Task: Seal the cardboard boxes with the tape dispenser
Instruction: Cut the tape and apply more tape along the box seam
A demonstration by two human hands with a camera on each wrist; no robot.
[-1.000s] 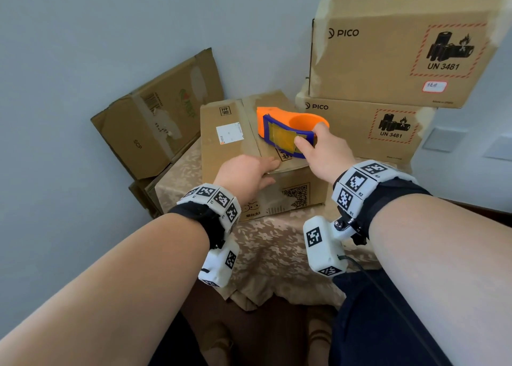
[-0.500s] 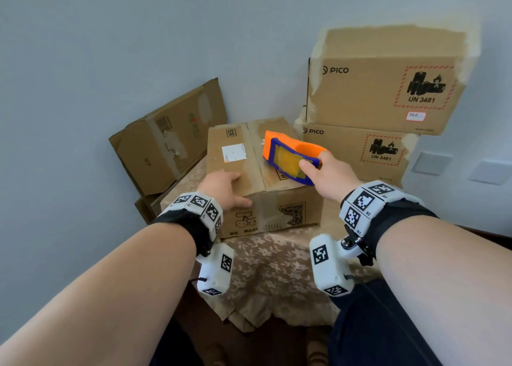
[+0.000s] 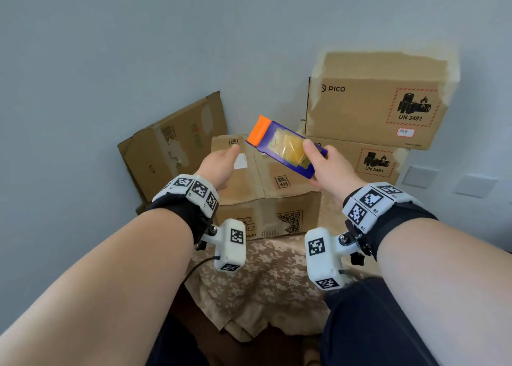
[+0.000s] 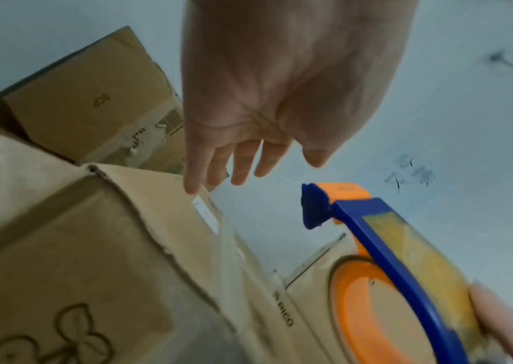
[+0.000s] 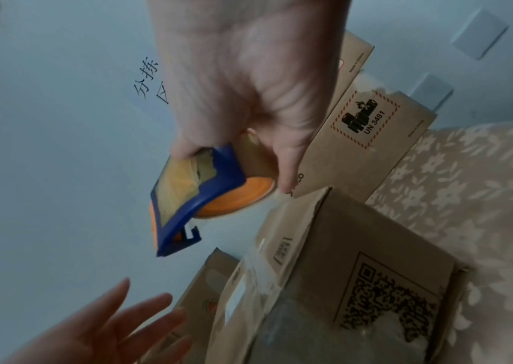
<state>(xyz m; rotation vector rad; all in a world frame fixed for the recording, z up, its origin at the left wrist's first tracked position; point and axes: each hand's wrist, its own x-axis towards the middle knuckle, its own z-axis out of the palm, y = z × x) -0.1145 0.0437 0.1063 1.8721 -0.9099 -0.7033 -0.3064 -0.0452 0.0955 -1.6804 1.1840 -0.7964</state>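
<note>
Right hand [image 3: 329, 169] grips the tape dispenser [image 3: 285, 146] raised above the near box [image 3: 266, 182] — probably freeing the tape end; left hand [image 3: 219, 166], grip open, reaches toward it.

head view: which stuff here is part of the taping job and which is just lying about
Part of the job: tape dispenser held in right hand; front box; left hand, open above it.
Lying about: tilted box, stacked PICO boxes, floral cloth.
</note>
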